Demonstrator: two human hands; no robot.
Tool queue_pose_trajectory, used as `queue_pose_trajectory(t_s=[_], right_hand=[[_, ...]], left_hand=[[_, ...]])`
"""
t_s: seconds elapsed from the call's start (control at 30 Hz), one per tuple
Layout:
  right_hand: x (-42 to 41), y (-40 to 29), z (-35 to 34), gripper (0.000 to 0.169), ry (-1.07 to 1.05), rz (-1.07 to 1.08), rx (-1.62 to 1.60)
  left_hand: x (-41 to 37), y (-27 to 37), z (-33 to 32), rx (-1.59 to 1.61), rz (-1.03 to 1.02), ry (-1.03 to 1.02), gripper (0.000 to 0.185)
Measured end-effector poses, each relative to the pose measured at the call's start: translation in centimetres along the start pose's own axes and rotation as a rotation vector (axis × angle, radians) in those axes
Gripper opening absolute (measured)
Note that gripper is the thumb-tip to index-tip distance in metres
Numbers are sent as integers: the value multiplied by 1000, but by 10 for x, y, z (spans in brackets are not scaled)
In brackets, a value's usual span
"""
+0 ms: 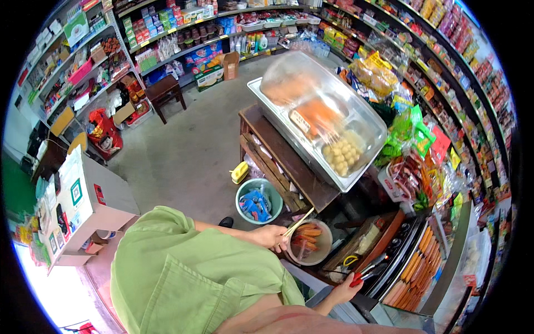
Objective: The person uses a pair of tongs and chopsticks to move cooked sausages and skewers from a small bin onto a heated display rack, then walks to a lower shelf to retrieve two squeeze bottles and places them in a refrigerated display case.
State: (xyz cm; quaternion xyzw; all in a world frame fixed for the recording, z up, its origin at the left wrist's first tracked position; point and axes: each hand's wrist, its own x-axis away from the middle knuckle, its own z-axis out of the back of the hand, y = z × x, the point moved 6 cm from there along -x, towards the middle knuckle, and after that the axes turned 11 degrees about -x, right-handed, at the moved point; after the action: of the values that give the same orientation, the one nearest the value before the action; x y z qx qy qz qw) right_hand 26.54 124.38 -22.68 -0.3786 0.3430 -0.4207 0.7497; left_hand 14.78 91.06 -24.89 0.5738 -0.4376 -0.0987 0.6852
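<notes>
My left hand (270,238) holds a few thin wooden skewers (299,222) that point up and away, over the rim of a round white bucket (324,254) with orange-brown sausages (308,234) inside. In my right hand (345,289) are metal tongs (374,267) with red handles, beside the black control front of a glass-sided grill. Rows of sausages (417,267) lie on that grill. A steamed-up clear plastic lid (333,83) covers a metal food warmer (288,135) with fish balls (342,156) and skewered food in its compartments.
The warmer stands on a brown wooden table (321,200). On the floor are a light green bin (246,217) with blue wrappers and a yellow container (239,172). Stocked shelves curve around the shop. A white counter (108,204) stands at left, a wooden stool (164,92) farther back.
</notes>
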Motion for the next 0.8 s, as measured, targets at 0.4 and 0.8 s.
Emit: queue_pose_trajectory(t_s=[0.4,0.8], right_hand=[[38,-30,-16,49,66,334,166],[32,-6,-33,50,-66,158,294]], left_hand=[[66,-20,132,1,-50,131,19],[116,-85,218,263,-74,333,16]])
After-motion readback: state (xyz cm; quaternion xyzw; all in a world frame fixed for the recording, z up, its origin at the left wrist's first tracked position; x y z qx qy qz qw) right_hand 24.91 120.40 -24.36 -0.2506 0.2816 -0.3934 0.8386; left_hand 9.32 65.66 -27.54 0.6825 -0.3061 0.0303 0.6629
